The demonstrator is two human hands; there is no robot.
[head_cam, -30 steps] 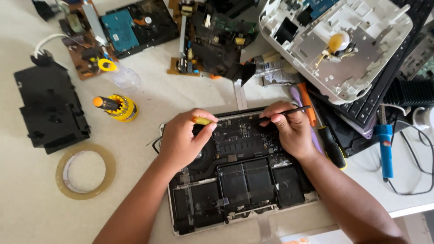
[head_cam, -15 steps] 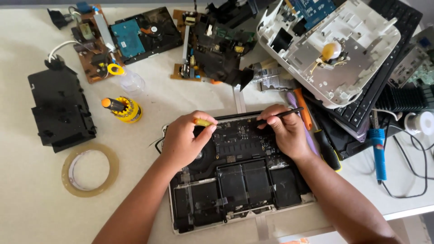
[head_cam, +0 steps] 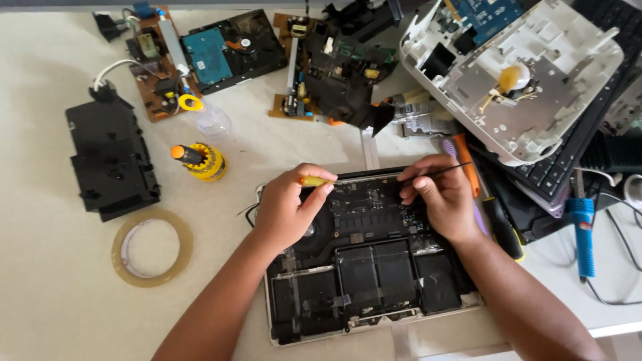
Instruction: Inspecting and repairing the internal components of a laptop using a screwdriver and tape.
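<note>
1. The opened laptop lies bottom-up on the pale table, its black battery cells toward the person and its circuit board toward the far edge.
2. The left hand is curled shut around a small yellow-handled screwdriver, held over the board's upper left corner.
3. The right hand pinches a thin black tool, possibly tweezers, its tip too fine to make out, at the board's upper right.
4. A yellow bit holder stands left of the laptop, a tape roll lies nearer the person, and a blue soldering iron rests on the right.
</note>
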